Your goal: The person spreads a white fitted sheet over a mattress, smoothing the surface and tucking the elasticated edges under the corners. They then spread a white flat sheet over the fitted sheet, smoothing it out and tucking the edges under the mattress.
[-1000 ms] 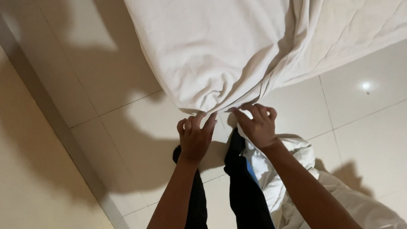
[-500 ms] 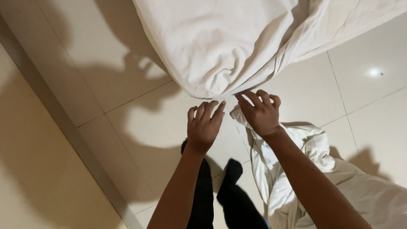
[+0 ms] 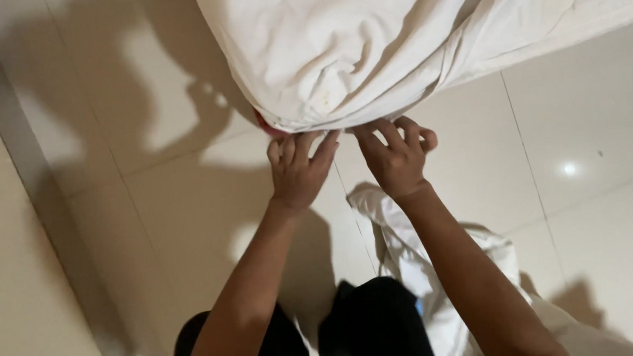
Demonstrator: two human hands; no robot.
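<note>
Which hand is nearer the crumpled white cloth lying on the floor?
Right. The right hand is directly above the crumpled cloth; the left hand is farther off to its left.

Bare, sleeveless forearms end in the left hand (image 3: 297,173) and right hand (image 3: 397,162); below the hands, black trouser legs (image 3: 379,325) show.

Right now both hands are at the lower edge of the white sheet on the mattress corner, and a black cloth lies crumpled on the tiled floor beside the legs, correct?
Not quite: the head view shows the crumpled cloth on the tiled floor is white, not black. The rest holds: left hand and right hand are at the lower edge of the white sheet on the mattress corner.
</note>
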